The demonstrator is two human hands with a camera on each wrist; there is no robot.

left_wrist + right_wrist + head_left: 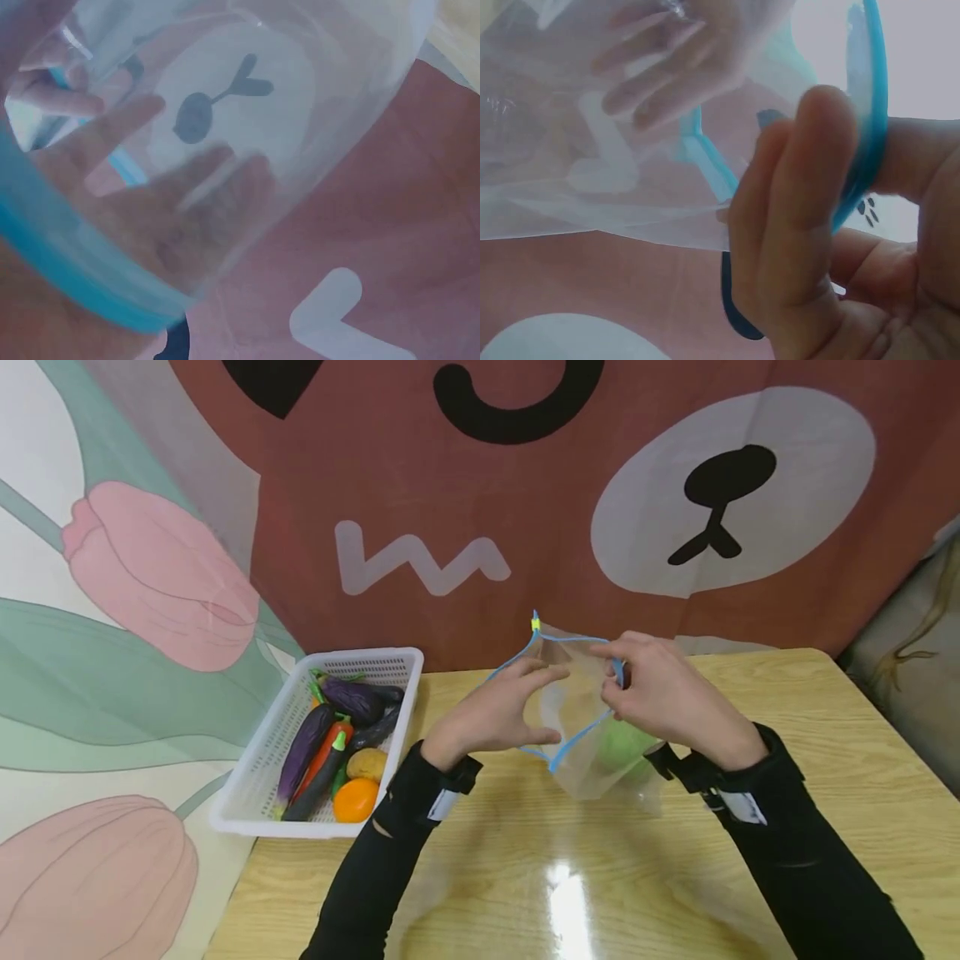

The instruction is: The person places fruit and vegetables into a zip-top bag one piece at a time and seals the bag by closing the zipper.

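Note:
A clear zip bag (pixel 581 777) with a blue zip edge and a yellow slider (pixel 536 624) is held up over the table with its mouth wide apart. My right hand (pixel 663 693) pinches the blue edge on the right, fingers curled round it, as the right wrist view (pixel 802 225) also shows. Inside the mouth is my left hand (pixel 498 706), its fingers extended and spread; the left wrist view sees those fingers (pixel 202 202) through the clear plastic. A round pale-green thing (pixel 622 747) shows through the lower part of the bag; its kind is unclear.
On the left stands a white plastic basket (pixel 225 810) holding eggplants (pixel 306 747), a red pepper or carrot (pixel 322 760), a potato-like yellow item (pixel 367 765) and an orange fruit (pixel 356 800). A printed cloth (pixel 420 460) hangs behind the wooden table (pixel 787 760).

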